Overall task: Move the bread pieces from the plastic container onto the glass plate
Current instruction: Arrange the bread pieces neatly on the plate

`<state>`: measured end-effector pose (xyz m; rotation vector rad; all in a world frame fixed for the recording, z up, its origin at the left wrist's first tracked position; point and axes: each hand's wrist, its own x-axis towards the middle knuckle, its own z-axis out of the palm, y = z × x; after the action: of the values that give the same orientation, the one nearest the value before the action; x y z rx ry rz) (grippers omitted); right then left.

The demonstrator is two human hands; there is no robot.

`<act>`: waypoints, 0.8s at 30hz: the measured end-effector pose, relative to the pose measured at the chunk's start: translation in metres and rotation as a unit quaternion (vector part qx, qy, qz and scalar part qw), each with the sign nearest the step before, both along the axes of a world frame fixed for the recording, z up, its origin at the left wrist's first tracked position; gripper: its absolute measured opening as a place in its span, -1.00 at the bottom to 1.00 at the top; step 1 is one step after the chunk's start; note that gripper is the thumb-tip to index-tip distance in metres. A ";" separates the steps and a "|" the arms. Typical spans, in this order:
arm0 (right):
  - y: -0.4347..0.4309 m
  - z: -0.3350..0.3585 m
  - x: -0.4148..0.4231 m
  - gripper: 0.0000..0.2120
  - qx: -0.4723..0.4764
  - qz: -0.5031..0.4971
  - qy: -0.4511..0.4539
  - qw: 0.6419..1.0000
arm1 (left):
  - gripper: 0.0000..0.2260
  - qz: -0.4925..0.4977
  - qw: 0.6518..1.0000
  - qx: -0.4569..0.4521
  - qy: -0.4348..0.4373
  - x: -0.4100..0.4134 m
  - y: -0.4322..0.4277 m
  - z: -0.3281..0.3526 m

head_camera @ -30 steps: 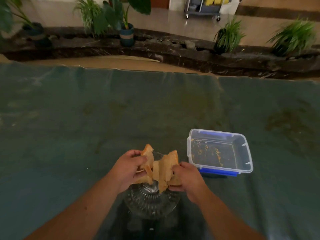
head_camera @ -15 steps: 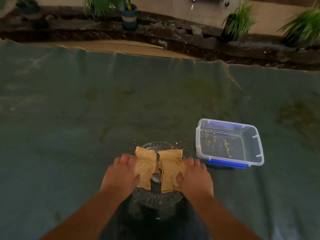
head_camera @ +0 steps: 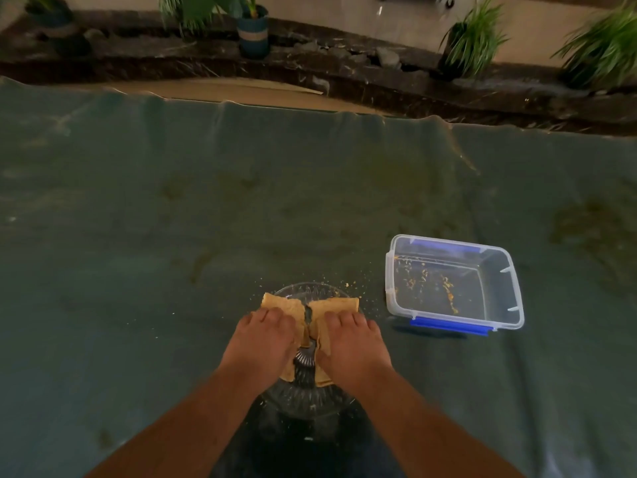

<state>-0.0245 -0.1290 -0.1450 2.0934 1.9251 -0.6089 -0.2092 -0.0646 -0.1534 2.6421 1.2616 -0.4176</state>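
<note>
Both hands lie flat, palms down, on the bread pieces (head_camera: 282,307) that sit on the glass plate (head_camera: 303,291). The left hand (head_camera: 262,343) covers the near part of the left piece, its fingers stretched forward and held close together, pressing down rather than pinching. The right hand (head_camera: 353,343) does the same on the right piece, fingers extended and side by side. Between the two hands a narrow gap shows the ribbed glass of the plate and the torn inner edges of the bread. Just beyond the fingertips the far corners of both pieces stick out, tan and crusted, reaching the far rim of the plate. Below the wrists the near rim of the plate curves out from under the forearms.

Fine crumbs (head_camera: 351,284) are scattered on the green cloth (head_camera: 138,236) just past the fingertips and off toward the right hand's side. Further right of the right hand, well apart from it, stands the plastic container (head_camera: 506,270), clear with blue clips, open and holding only crumbs and small orange bits on its floor. No bread piece is seen inside it.

Far beyond both hands, past the far edge of the cloth, runs a dark stone ledge (head_camera: 379,77) with potted plants (head_camera: 253,29) standing along it.
</note>
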 end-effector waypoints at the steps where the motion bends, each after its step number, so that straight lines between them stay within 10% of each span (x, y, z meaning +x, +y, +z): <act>1: 0.002 0.000 0.002 -0.43 -0.006 0.005 -0.013 1.000 | -0.62 0.007 1.000 0.002 0.005 0.000 0.002 -0.001; 15: 0.017 0.006 0.023 -0.59 -0.038 0.002 0.050 0.998 | -0.67 0.113 0.967 -0.226 -0.044 0.002 0.017 0.005; 24: 0.005 -0.005 0.015 -0.66 -0.056 0.017 0.074 0.996 | -0.68 0.079 0.975 -0.207 -0.002 0.002 -0.001 -0.003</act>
<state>-0.0098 -0.1240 -0.1502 1.9937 1.9489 -0.8652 -0.2071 -0.0655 -0.1568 2.1795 1.2163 -0.5774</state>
